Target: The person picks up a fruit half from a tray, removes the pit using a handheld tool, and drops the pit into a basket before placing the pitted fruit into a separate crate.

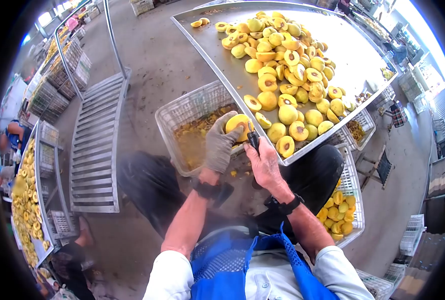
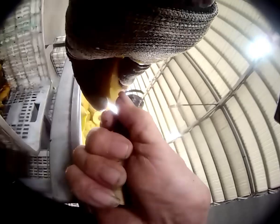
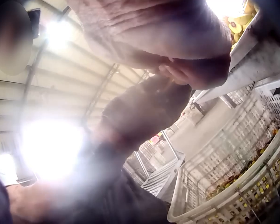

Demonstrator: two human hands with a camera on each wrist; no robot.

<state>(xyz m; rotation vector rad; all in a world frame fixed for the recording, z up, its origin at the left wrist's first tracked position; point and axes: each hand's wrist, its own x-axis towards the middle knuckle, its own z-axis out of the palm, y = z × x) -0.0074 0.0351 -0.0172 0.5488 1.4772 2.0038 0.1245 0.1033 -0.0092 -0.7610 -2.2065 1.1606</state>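
My left hand [image 1: 217, 150], in a grey knit glove, grips a yellow peach half [image 1: 238, 123] with its cut face up and a brown hollow or stone showing. The bare right hand [image 1: 265, 164] holds a small black-handled tool [image 1: 253, 138], its slim metal tip right at the peach's edge. In the left wrist view, the glove [image 2: 140, 35] hangs above the curled bare fingers [image 2: 100, 168], with a bit of yellow fruit between. Both hands are over the inner side of a white plastic crate [image 1: 165, 122] holding brownish-yellow scraps, beside the metal table [image 1: 352, 45].
A heap of peaches and peach halves [image 1: 287, 55] covers the middle of the table, down to its near corner. By the right knee stands a white crate [image 1: 355, 200] of yellow halves. A slatted metal trolley [image 1: 96, 145] is at left, near another fruit-laden table [image 1: 45, 220].
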